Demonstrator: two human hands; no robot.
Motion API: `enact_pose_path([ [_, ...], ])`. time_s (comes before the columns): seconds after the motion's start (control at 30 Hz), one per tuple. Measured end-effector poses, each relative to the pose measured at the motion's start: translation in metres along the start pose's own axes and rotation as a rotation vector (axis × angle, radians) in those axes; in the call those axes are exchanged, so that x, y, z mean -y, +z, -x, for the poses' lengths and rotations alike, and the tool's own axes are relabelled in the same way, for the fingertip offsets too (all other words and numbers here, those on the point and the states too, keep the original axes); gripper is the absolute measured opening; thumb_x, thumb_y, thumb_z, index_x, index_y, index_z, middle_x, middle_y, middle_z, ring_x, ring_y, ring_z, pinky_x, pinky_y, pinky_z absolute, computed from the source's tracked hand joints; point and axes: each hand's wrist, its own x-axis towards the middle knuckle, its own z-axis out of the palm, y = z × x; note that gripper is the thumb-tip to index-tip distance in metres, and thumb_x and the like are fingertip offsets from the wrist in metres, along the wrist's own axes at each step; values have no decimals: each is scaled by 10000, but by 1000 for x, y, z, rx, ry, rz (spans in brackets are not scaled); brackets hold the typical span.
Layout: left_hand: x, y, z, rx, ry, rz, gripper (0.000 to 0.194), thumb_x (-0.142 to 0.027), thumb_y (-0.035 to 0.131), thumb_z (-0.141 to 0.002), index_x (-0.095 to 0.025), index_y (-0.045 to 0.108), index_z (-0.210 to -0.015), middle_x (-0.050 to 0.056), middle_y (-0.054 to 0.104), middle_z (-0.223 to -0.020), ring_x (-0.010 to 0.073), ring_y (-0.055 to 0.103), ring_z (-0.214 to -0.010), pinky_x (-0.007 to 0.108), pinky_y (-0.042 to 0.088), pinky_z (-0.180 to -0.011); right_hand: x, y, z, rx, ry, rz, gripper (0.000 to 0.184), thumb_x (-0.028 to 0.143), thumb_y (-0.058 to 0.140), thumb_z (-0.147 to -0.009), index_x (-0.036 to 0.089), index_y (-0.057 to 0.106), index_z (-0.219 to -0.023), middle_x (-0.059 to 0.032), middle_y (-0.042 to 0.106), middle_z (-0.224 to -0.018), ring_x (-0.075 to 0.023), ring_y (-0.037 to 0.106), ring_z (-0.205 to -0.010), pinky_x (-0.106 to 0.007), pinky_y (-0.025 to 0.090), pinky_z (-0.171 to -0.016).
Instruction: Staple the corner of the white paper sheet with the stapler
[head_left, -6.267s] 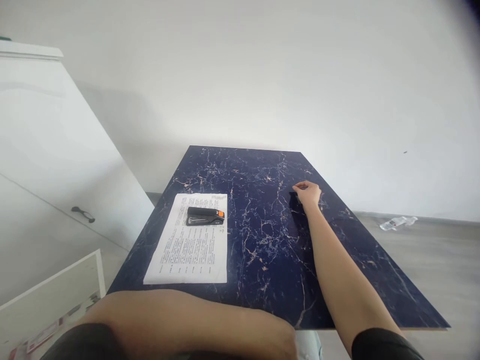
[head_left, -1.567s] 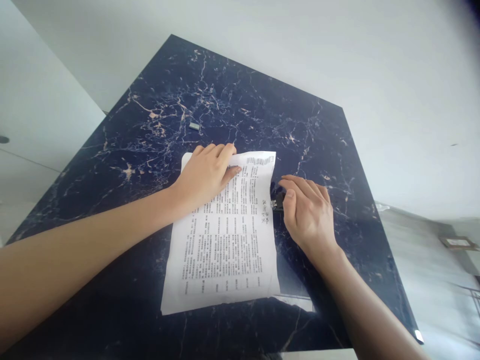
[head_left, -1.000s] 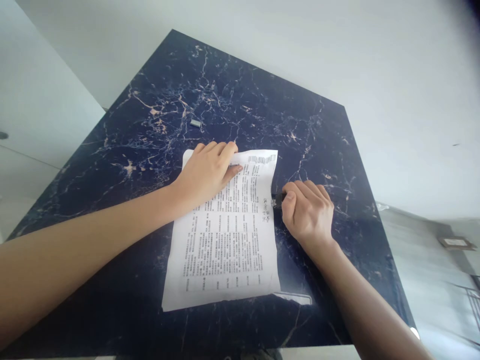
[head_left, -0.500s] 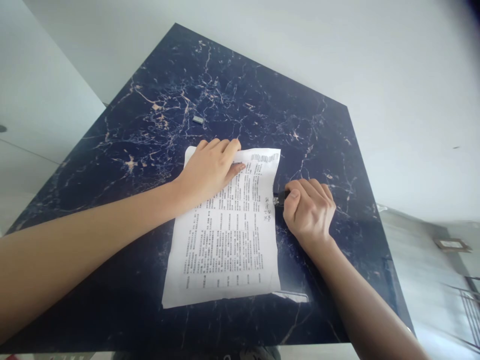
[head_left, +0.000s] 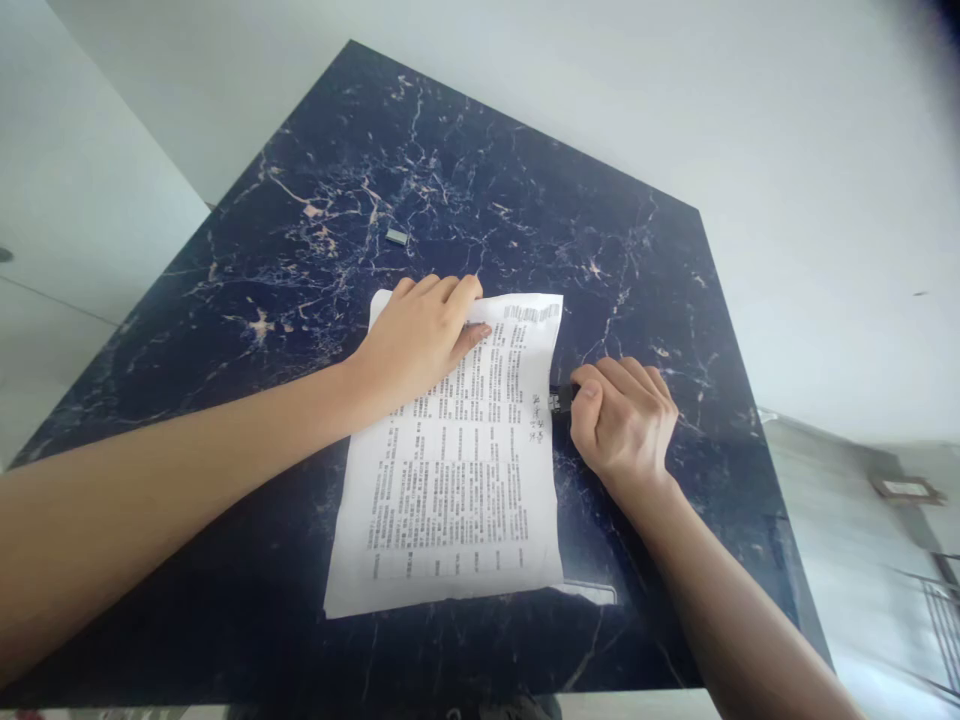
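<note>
Printed sheets of paper (head_left: 457, 500) lie on the dark blue marbled table (head_left: 285, 570). My left hand (head_left: 420, 325) lies across their upper left part, its fingers bent over the far edge and the thumb on the print. At the right edge of the paper, my right hand (head_left: 622, 415) is closed around a black stapler (head_left: 564, 398). Only the stapler's metal front end and a bit of its body show; the rest is inside my fist. Its tip meets the paper's edge beside some handwriting; whether the edge sits between its jaws I cannot tell.
A small pale green block (head_left: 397, 238) rests on the table beyond the paper. A white wall (head_left: 810, 180) stands behind the table, a white cabinet (head_left: 67, 230) at the left. A railing (head_left: 937, 620) shows at the lower right.
Earlier the stapler lay on the paper; now my right hand grips it at the paper's right edge. My right fingers have curled in over the last moments. My left hand stays on the paper.
</note>
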Motion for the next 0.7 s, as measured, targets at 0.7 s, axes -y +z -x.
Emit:
enact_pose_path([
  [0.7, -2, -1, 0, 2, -5, -8, 351, -356, 467, -1079, -162, 532, -1363, 140, 671, -1232, 329, 619, -1181, 515, 442, -1044, 4, -1, -1, -35, 19, 35, 327, 213, 385, -1018, 217, 565, -744, -27, 526, -672, -190, 427, -671, -364, 313, -684],
])
